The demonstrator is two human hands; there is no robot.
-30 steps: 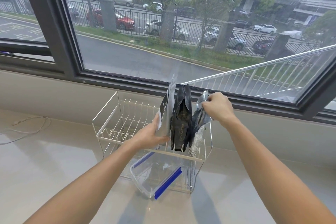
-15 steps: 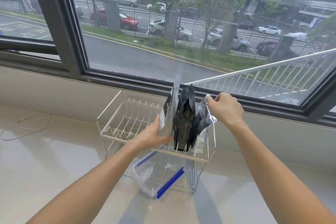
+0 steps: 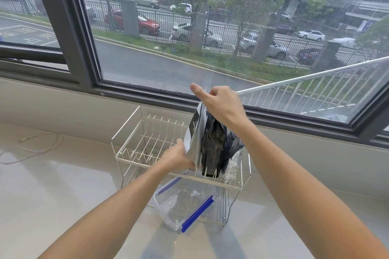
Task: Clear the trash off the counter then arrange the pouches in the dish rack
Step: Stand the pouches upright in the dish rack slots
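A white wire dish rack (image 3: 130,154) stands on the pale counter below the window. Three pouches stand upright in its right end: a silver-and-black flat pouch (image 3: 193,141), a black pouch (image 3: 212,149) beside it, and a crinkled dark and clear pouch (image 3: 232,153) at the far right. My left hand (image 3: 175,156) grips the lower edge of the silver pouch. My right hand (image 3: 219,105) pinches the top of the same pouch from above, thumb sticking out to the left.
A clear plastic container (image 3: 183,206) with blue clips sits under the rack's lower level. A thin white cable (image 3: 40,145) lies on the counter at the left. The window sill and dark window frame (image 3: 69,33) run directly behind the rack.
My right hand left the crinkled pouch at the right and moved up and left to the top of the silver pouch. My left hand stayed on that pouch's lower part.
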